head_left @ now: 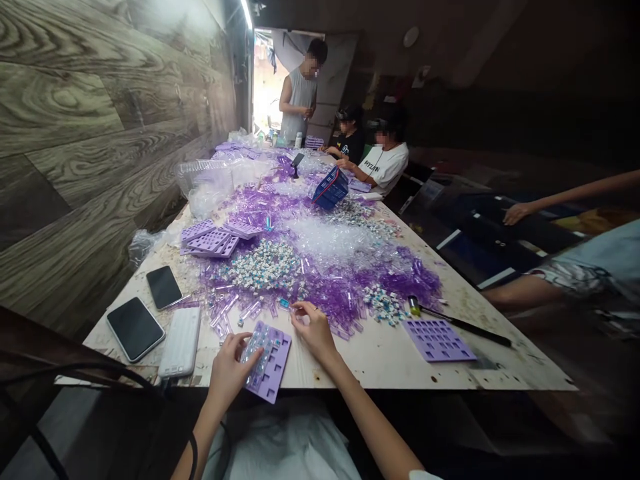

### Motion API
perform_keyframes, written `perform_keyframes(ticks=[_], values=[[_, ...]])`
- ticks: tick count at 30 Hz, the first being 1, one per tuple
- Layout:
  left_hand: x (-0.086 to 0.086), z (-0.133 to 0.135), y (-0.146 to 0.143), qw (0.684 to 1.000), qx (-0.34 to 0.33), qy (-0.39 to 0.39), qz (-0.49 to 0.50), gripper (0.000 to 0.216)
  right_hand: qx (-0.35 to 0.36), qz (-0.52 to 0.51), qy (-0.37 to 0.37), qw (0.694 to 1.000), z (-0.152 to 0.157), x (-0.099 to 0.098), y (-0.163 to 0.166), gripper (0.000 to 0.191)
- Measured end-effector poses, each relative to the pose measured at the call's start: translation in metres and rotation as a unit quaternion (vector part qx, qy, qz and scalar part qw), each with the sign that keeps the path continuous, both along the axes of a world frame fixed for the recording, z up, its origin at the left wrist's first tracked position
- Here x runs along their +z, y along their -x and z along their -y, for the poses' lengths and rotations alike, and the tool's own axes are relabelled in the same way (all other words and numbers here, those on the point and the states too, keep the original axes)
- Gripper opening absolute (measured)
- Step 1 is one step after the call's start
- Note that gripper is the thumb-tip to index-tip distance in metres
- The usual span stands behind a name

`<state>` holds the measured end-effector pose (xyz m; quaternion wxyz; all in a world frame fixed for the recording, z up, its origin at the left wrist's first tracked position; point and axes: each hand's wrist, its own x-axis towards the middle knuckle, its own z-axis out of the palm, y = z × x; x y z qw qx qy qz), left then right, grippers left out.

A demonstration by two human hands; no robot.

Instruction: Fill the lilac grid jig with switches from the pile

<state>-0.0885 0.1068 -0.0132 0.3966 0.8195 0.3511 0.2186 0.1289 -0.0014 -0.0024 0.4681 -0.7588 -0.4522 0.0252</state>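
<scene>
At the table's front edge, my left hand (234,363) grips a purple slotted tray (276,377), thumb on top and fingers at its left side. Clear pieces fill the tray's left part, while square slots stay bare on the right. Just right of the tray's far end, my right hand (314,331) has thumb and forefinger pinched together near the pile; whatever is between them is too small to make out. Beyond both hands lie a heap of small white and blue pieces (267,265), loose purple transparent pieces (330,293) and a mound of clear pieces (327,237).
Left of my hands lie two phones (135,328) and a white power bank (180,341). Stacked purple trays (213,240) sit behind them. A hammer (460,323) and another purple tray (440,340) lie right. A blue basket (331,188) stands farther back; several people are around the table.
</scene>
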Motion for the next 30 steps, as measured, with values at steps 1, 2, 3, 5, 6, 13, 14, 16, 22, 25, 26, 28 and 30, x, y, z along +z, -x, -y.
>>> perform_keyframes(ticks=[1,2,3,5,6,13,14,16,22,25,26,28,30], values=[[0.0,0.0,0.0,1.0,0.0,0.001,0.0,0.042,0.002,-0.03,-0.017,0.999,0.003,0.001,0.004,0.014],[0.0,0.0,0.0,1.0,0.001,0.002,0.001,0.042,0.006,-0.058,-0.025,0.998,0.008,0.001,0.009,0.013],[0.0,0.001,0.001,1.0,0.002,0.004,0.005,0.042,0.01,-0.079,-0.026,0.996,0.013,0.001,0.015,0.013],[0.001,0.002,0.001,1.0,0.0,0.004,0.013,0.041,0.015,-0.093,-0.006,0.996,0.026,-0.001,0.026,0.014],[0.003,0.003,0.002,1.0,-0.006,0.004,0.015,0.041,0.013,-0.082,0.008,0.997,0.032,-0.003,0.03,0.014],[0.014,0.003,-0.005,0.997,-0.054,-0.06,0.004,0.035,0.021,-0.019,0.058,0.998,0.054,-0.017,0.038,0.016],[0.014,0.001,-0.008,0.995,-0.065,-0.076,0.012,0.034,0.017,-0.019,0.059,0.998,0.054,-0.018,0.037,0.017],[0.013,-0.004,-0.014,0.99,-0.1,-0.093,0.031,0.033,0.001,-0.013,0.06,0.998,0.054,-0.02,0.035,0.018],[0.013,-0.014,-0.026,0.973,-0.221,-0.029,0.057,0.031,-0.016,0.014,0.089,0.996,0.058,-0.018,0.032,0.012],[0.014,-0.01,-0.026,0.972,-0.222,0.016,0.079,0.03,-0.02,0.013,0.08,0.997,0.061,-0.013,0.033,0.011],[0.014,-0.008,-0.025,0.972,-0.215,0.026,0.087,0.029,-0.023,0.005,0.069,0.997,0.062,-0.01,0.034,0.011],[0.013,-0.005,-0.025,0.975,-0.197,0.038,0.099,0.028,-0.025,-0.019,0.043,0.999,0.06,-0.004,0.038,0.012],[0.012,-0.002,-0.025,0.977,-0.183,0.043,0.105,0.026,-0.016,-0.038,0.023,0.999,0.056,0.002,0.044,0.012]])
